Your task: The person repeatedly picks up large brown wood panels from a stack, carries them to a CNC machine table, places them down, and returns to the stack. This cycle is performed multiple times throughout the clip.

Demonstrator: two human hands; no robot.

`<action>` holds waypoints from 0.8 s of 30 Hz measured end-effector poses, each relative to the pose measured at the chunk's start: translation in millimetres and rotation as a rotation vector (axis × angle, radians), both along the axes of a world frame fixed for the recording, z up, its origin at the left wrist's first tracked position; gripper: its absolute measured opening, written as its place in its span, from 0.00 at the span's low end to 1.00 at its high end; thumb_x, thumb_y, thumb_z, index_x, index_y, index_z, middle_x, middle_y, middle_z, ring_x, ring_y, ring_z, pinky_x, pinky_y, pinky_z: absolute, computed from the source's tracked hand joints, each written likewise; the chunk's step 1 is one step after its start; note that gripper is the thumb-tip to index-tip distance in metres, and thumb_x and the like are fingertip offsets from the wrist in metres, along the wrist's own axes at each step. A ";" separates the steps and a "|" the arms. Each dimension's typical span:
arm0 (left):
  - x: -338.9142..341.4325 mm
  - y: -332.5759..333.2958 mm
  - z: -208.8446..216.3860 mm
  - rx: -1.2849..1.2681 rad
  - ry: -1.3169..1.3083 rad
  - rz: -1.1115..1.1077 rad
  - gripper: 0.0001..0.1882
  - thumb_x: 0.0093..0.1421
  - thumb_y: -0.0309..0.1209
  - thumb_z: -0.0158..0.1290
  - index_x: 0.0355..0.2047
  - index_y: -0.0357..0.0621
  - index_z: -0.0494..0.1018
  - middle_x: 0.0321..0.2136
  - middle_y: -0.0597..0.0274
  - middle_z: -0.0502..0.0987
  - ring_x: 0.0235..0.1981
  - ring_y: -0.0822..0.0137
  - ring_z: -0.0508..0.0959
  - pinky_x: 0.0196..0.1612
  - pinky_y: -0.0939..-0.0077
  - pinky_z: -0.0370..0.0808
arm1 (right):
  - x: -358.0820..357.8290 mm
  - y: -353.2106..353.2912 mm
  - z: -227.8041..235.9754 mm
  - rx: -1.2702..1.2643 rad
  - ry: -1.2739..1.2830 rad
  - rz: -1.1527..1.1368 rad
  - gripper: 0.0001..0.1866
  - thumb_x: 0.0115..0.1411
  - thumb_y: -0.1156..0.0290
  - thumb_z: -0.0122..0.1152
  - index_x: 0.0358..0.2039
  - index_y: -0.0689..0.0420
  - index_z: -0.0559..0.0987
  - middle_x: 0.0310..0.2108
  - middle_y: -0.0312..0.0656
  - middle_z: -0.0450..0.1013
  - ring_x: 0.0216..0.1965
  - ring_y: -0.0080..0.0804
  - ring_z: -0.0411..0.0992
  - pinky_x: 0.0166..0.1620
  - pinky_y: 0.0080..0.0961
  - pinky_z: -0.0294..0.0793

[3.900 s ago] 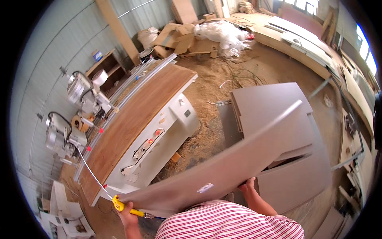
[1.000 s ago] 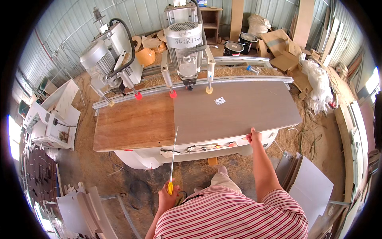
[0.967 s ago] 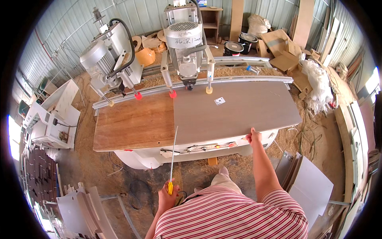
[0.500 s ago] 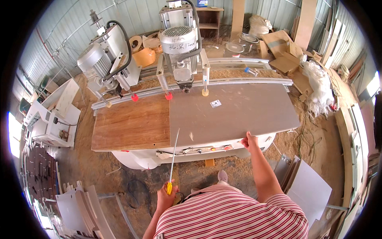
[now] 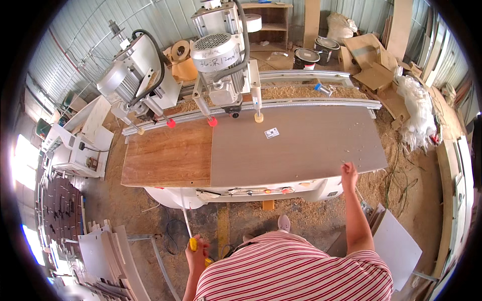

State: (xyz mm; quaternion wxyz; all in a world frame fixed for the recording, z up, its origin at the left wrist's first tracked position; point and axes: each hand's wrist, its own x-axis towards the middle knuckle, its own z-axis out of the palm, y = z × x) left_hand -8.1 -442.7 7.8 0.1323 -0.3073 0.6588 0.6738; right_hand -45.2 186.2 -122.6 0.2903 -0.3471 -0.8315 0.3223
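My left hand [image 5: 197,252] is closed round the yellow handle of a tool with a long thin metal rod [image 5: 187,219]. The rod points up and away, in front of the machine's near side. Over the front edge of a grey-brown board [image 5: 281,155], near its right end, my right hand [image 5: 349,175] has its fingers curled together; whether they hold anything small is hidden. That board lies flat on the machine, beside a reddish-brown wooden panel [image 5: 168,158] on its left. A small white printed label [image 5: 271,133] and some pale chips lie on the board.
Two motor drilling heads [image 5: 217,55] stand over the far edge, with red and yellow-tipped posts [image 5: 212,122] below them. A metal rail [image 5: 301,105] runs behind the board. Cardboard [image 5: 374,75] and plastic wrap [image 5: 417,105] lie at right. Cut panels [image 5: 396,246] lean near my right side.
My right hand has let go of the board's front edge and moved right and up. My left hand has lowered the tool, swinging its rod leftward off the board. My view has shifted slightly.
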 end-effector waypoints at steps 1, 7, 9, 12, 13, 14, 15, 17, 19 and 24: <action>-0.4 -0.1 3.1 -0.030 0.018 -0.037 0.15 0.65 0.29 0.50 0.51 0.42 0.71 0.25 0.64 0.77 0.20 0.76 0.72 0.20 0.80 0.66 | 8.0 28.9 -2.3 0.149 -0.228 0.007 0.12 0.56 0.65 0.64 0.38 0.55 0.76 0.40 0.46 0.76 0.44 0.36 0.73 0.45 0.36 0.72; 4.9 36.0 36.1 -0.080 -0.065 -0.523 0.15 0.66 0.28 0.49 0.53 0.41 0.70 0.27 0.62 0.78 0.19 0.79 0.69 0.23 0.82 0.67 | 29.6 104.3 45.2 0.138 -0.674 0.104 0.46 0.45 0.51 0.73 0.64 0.42 0.63 0.67 0.56 0.50 0.68 0.56 0.47 0.65 0.49 0.52; -5.9 33.8 30.2 -0.086 -0.043 -0.269 0.16 0.66 0.28 0.49 0.53 0.40 0.70 0.27 0.62 0.78 0.20 0.79 0.70 0.24 0.83 0.68 | 46.4 144.7 45.5 0.112 -0.796 0.135 0.55 0.41 0.48 0.76 0.67 0.39 0.54 0.69 0.56 0.44 0.69 0.57 0.41 0.67 0.50 0.48; -7.4 38.1 31.0 -0.006 -0.063 -0.353 0.16 0.66 0.29 0.50 0.53 0.41 0.70 0.28 0.63 0.79 0.21 0.79 0.71 0.25 0.84 0.69 | 45.0 175.0 55.1 0.091 -0.957 0.149 0.65 0.35 0.45 0.78 0.70 0.36 0.47 0.70 0.56 0.40 0.70 0.58 0.38 0.68 0.50 0.45; -5.8 49.0 38.6 0.002 -0.120 -0.475 0.16 0.66 0.30 0.51 0.52 0.41 0.71 0.27 0.63 0.78 0.21 0.79 0.72 0.24 0.83 0.69 | 35.9 170.1 70.9 0.095 -1.030 0.145 0.67 0.34 0.44 0.78 0.70 0.36 0.45 0.71 0.56 0.38 0.71 0.58 0.37 0.68 0.50 0.45; -6.8 59.9 45.3 0.015 -0.174 -0.601 0.16 0.65 0.31 0.52 0.52 0.41 0.71 0.27 0.63 0.78 0.21 0.78 0.72 0.23 0.83 0.69 | 31.0 169.7 83.2 0.101 -1.100 0.134 0.68 0.33 0.43 0.79 0.70 0.36 0.44 0.71 0.56 0.37 0.71 0.57 0.37 0.68 0.49 0.45; -8.5 68.6 50.9 -0.018 -0.136 -0.582 0.16 0.65 0.33 0.54 0.51 0.42 0.71 0.26 0.63 0.78 0.21 0.77 0.73 0.22 0.82 0.70 | 29.1 173.3 88.5 0.102 -1.141 0.128 0.70 0.31 0.45 0.80 0.70 0.36 0.43 0.71 0.55 0.37 0.71 0.56 0.37 0.68 0.48 0.45; -14.8 62.3 36.6 -0.072 -0.077 -0.228 0.16 0.64 0.34 0.55 0.50 0.42 0.72 0.26 0.63 0.77 0.21 0.77 0.72 0.22 0.82 0.70 | 27.0 180.1 94.4 0.099 -1.216 0.103 0.74 0.27 0.47 0.82 0.70 0.36 0.41 0.71 0.54 0.38 0.71 0.55 0.38 0.69 0.45 0.46; -26.2 45.6 23.2 -0.089 -0.028 0.127 0.15 0.64 0.35 0.55 0.48 0.43 0.72 0.25 0.62 0.77 0.20 0.77 0.71 0.22 0.81 0.70 | 52.2 231.8 51.8 -0.024 -1.047 0.194 0.78 0.24 0.51 0.84 0.71 0.35 0.39 0.71 0.54 0.37 0.70 0.55 0.39 0.69 0.45 0.47; -21.9 35.3 25.1 -0.157 -0.013 -0.075 0.14 0.66 0.33 0.52 0.50 0.44 0.71 0.26 0.62 0.78 0.20 0.77 0.72 0.24 0.81 0.71 | 36.8 218.6 53.7 0.034 -1.017 0.157 0.79 0.20 0.57 0.86 0.71 0.36 0.41 0.69 0.58 0.43 0.70 0.56 0.42 0.68 0.46 0.49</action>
